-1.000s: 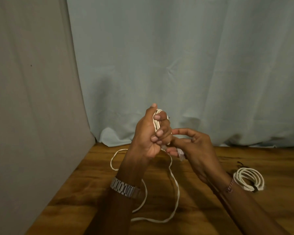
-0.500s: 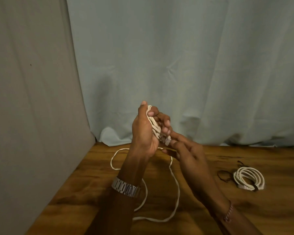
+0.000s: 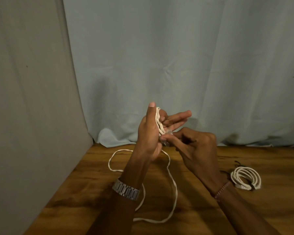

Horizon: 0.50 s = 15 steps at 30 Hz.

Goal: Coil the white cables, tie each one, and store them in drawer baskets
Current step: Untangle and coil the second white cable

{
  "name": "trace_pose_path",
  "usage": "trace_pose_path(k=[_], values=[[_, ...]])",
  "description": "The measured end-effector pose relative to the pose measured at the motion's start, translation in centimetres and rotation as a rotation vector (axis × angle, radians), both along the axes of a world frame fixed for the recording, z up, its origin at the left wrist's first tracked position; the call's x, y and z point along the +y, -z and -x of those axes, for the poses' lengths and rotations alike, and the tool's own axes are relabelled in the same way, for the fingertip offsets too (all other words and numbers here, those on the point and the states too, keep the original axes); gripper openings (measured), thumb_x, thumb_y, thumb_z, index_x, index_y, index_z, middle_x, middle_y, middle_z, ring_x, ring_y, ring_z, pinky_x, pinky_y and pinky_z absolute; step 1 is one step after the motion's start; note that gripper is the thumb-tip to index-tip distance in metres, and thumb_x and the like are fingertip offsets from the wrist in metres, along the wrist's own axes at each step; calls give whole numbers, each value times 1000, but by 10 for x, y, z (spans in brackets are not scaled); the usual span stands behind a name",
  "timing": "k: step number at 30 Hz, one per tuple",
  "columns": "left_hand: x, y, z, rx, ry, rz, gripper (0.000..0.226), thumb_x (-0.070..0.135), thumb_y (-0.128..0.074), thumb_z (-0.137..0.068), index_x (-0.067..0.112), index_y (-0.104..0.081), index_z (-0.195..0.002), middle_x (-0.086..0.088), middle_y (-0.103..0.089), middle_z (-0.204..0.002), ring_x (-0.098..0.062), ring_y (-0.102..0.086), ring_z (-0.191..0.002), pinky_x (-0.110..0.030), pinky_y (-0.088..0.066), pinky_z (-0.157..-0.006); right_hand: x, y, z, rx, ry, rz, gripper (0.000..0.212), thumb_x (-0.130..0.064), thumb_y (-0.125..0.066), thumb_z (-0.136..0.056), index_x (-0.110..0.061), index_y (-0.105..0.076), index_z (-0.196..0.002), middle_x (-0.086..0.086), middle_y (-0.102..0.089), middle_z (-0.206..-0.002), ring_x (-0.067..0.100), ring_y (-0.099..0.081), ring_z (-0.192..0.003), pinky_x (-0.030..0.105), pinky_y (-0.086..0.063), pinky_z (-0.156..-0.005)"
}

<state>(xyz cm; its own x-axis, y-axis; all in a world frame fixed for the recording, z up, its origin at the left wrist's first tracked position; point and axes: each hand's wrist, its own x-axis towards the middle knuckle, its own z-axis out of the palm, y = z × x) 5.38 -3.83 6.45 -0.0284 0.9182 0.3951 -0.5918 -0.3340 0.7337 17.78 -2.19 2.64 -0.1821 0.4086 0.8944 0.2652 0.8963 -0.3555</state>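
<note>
White cable (image 3: 172,184): several loops wound on the left hand (image 3: 147,133), slack trailing onto the wooden table (image 3: 202,209). Right hand (image 3: 196,147) pinches its connector. Left fingers have now straightened.

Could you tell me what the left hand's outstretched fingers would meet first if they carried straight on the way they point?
The left hand has its fingers pointing up and to the right, away from the person. Nothing lies close ahead; the first thing in that line looks to be the pale blue curtain, though depth is hard to judge.
</note>
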Motion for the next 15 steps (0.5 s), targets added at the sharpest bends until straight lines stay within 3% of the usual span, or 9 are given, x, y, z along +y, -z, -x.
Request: trace_pose_path(k=[5, 11, 13, 15], values=[[-3, -1, 1, 58, -73, -41, 60, 47, -23, -106, 4, -48, -73, -35, -68, -112, -35, -69, -112, -40, -50, -105, -1, 12, 11, 72, 15, 37, 29, -39, -75, -84, -10, -79, -87, -4, -72, -74, 7, -64, -65, 18, -51, -59], [0, 4, 7, 153, -137, -61, 59, 45, -22, -107, 7, -56, -76, -24, -71, -117, -26, -67, -117, -35, -55, -82, -1, 27, 20, 32, -3, 64, 34, -38, -70, -88, -15, -73, -113, -6, -70, -89, 2, -63, -82, 13, -52, -70], [4, 8, 9, 160, -111, -86, 57, 48, -26, -106, 12, -52, -71, -26, -70, -117, -27, -67, -116, -33, -51, -79, 2, 24, 18, 20, 12, 61, 33, -38, -72, -87, -14, -75, -109, -5, -71, -87, 3, -62, -79, 16, -53, -68], [9, 13, 11, 207, -141, -104, 55, 53, -31, -102, 17, -49, -65, -26, -74, -101, -30, -72, -102, -40, -41, -82, 6, 20, 12, -6, 19, 44, 33, -40, -73, -86, -14, -77, -106, -4, -73, -89, 3, -63, -77, 18, -54, -68]])
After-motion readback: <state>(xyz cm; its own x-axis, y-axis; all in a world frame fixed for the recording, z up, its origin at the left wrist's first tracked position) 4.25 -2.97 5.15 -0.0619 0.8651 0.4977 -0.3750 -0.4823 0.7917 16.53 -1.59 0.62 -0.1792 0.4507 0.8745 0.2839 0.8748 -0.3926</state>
